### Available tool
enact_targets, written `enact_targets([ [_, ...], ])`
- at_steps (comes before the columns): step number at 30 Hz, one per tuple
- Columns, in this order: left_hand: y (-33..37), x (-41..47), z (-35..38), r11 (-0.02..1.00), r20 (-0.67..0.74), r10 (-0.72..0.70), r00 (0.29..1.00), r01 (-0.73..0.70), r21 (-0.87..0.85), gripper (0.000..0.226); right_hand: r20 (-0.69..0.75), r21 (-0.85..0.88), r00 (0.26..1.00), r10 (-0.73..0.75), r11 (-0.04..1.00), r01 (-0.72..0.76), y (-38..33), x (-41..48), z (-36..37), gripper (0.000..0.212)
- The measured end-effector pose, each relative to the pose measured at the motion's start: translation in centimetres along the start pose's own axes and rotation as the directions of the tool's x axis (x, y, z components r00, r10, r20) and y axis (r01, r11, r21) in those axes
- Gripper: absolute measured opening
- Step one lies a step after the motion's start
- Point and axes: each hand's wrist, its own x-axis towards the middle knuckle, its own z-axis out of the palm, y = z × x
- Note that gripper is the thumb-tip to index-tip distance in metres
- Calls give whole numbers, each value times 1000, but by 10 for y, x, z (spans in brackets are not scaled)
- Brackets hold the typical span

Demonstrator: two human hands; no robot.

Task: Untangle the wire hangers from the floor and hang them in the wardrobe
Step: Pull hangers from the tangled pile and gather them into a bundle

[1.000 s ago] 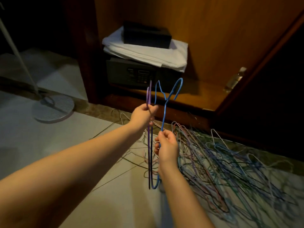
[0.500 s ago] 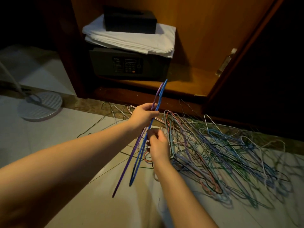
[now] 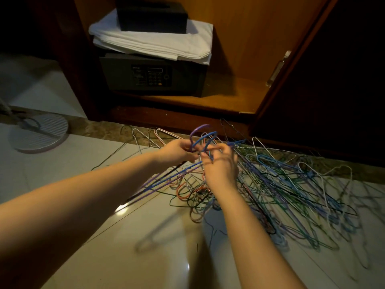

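A tangled pile of coloured wire hangers covers the tiled floor in front of the open wardrobe. My left hand grips the necks of a purple hanger and a blue hanger, hooks up, their bodies slanting down to the left over the floor. My right hand is right beside them, fingers curled and pinching at the blue hanger's neck and hook. The two hands almost touch above the pile's left edge.
Inside the wardrobe sits a dark safe with folded white linen and a black box on top. The wardrobe door stands open at right. A round white stand base lies at left.
The two held hangers have dropped from upright to a low slant, hooks now just above the pile. My right hand has risen to their necks beside my left hand.
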Motion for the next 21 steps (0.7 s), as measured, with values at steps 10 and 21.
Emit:
enact_targets([
  [10,-16,2,-24,972,-222,-62,973,109,207,13,47,-64,999,0,998,3,17,-14,2,25],
  [21,-31,2,-32,985,-430,-136,892,169,39,16,-6,63,986,165,984,-164,1,-32,20,26],
])
